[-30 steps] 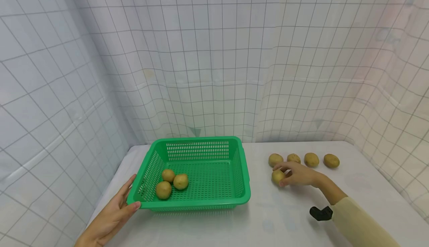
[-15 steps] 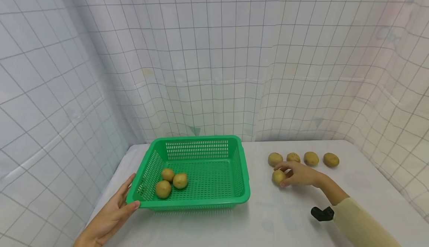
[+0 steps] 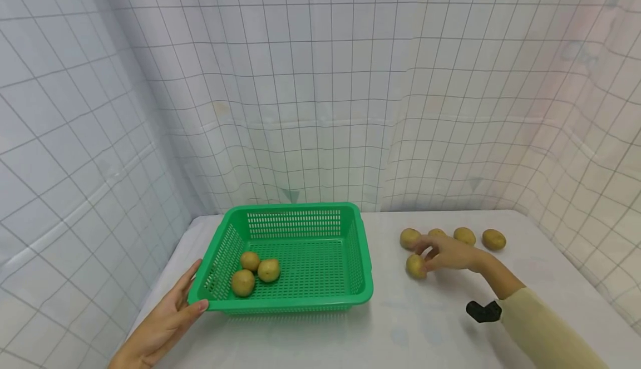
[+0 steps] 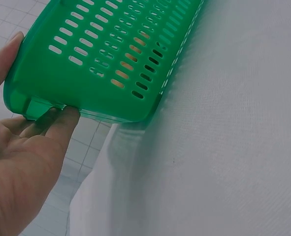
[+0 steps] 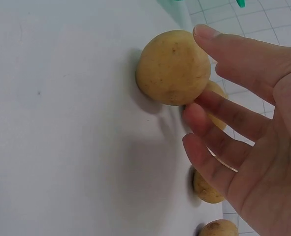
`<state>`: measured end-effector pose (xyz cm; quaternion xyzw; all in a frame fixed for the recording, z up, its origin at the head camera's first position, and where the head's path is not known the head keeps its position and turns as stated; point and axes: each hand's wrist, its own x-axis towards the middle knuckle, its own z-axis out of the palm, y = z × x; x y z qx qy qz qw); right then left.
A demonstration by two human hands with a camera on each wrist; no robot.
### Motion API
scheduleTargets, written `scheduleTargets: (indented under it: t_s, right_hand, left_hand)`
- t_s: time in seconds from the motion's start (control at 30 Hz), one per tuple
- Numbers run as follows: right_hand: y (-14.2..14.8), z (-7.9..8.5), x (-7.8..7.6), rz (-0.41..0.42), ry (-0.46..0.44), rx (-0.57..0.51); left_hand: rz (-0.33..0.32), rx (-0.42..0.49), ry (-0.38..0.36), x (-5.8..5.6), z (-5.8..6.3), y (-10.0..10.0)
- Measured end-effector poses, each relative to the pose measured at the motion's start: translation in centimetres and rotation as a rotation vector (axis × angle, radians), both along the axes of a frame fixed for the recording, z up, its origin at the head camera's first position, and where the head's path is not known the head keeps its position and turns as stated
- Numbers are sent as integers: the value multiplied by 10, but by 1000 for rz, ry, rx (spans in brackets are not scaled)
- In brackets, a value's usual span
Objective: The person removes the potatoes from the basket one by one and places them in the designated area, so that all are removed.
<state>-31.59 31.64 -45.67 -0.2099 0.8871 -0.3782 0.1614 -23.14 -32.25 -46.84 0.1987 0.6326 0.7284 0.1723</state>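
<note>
In the head view my left hand (image 3: 162,320) holds the near left corner of a green plastic basket (image 3: 295,305). The left wrist view shows the thumb over the rim and fingers curled under the basket's edge (image 4: 42,83). Three potatoes lie inside at its left, one a front potato (image 3: 242,283). On the right, my right hand (image 3: 453,254) hovers beside a single potato (image 3: 415,267) resting on the white table. From the right wrist, fingers and thumb of the hand (image 5: 263,123) are spread loosely at that potato's side (image 5: 170,69).
Behind the right hand several potatoes stand in a row, from a left potato (image 3: 410,238) to a far-right potato (image 3: 493,240). A black wrist device (image 3: 483,311) sits at the right sleeve. White gridded curtains (image 3: 320,107) enclose the white table (image 3: 395,330).
My right hand has loosened around the single potato and risen slightly, its fingers now apart from it. The potato stays on the table. My left hand keeps its hold on the basket.
</note>
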Motion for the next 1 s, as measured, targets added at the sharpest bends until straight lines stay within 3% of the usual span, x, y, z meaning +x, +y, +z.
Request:
scheduleTargets:
  t_s: [0.2,0.73,1.0]
  right_hand:
    - [-4,10,-5,72,22,-30]
    - [-17,34,-17,49,-16,-11]
    - [-27,44,-24,37,18,9]
  left_hand:
    - [15,-17,-9,1,2,0]
    - [46,-59,-24,0,5,1]
    - [65,-77,-27,0,6,0]
